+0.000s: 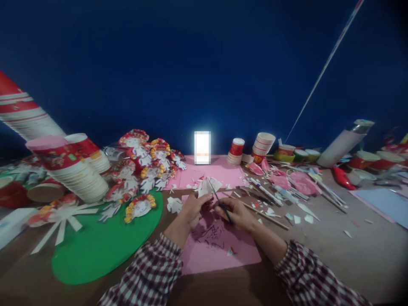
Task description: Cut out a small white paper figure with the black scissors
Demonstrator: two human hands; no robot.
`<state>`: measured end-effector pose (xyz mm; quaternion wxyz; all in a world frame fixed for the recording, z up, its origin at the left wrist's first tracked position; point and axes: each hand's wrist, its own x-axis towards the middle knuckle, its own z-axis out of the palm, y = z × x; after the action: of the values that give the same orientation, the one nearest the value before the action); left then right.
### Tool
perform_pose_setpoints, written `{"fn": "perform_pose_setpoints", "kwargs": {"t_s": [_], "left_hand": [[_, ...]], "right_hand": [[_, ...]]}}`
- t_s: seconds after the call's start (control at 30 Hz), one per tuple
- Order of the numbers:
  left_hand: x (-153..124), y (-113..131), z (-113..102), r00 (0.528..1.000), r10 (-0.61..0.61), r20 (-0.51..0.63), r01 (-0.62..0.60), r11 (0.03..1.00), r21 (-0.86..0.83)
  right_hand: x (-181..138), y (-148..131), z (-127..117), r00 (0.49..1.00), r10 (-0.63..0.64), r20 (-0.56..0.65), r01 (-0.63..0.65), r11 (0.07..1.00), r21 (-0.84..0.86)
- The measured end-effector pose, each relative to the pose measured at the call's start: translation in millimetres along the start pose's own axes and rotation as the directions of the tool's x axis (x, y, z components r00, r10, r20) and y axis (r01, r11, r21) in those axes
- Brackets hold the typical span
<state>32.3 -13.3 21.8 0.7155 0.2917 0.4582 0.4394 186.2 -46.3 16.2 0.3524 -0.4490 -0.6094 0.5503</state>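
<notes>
My left hand (195, 210) pinches a small piece of white paper (208, 186) above a pink sheet. In my right hand (234, 211) is a pair of scissors (219, 199) with dark handles, its blades pointing up and left against the paper. How far the blades are apart I cannot tell. Beneath both hands lies the pink sheet (223, 257) with dark handwritten marks and a small coloured scrap. A white paper cut-out (174, 205) rests just left of my left hand.
Paper figures with red and yellow trim (153, 170) crowd a green sheet (105, 246) at left, beside stacked paper cups (73, 170). Behind my hands, a pink board (210, 172) holds white scraps and a bright blurred light. Pens (266, 192), a wooden stick (267, 216) and scraps lie right.
</notes>
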Motion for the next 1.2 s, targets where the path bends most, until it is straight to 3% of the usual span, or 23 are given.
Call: {"fn": "perform_pose_setpoints", "kwargs": {"t_s": [1.2], "left_hand": [[3.9, -1.2, -2.7, 0.999, 0.047, 0.006, -0.047, 0.999, -0.013]], "right_hand": [[1.1, 5.2, -5.0, 0.999, -0.036, 0.01, 0.037, 0.989, -0.141]]}}
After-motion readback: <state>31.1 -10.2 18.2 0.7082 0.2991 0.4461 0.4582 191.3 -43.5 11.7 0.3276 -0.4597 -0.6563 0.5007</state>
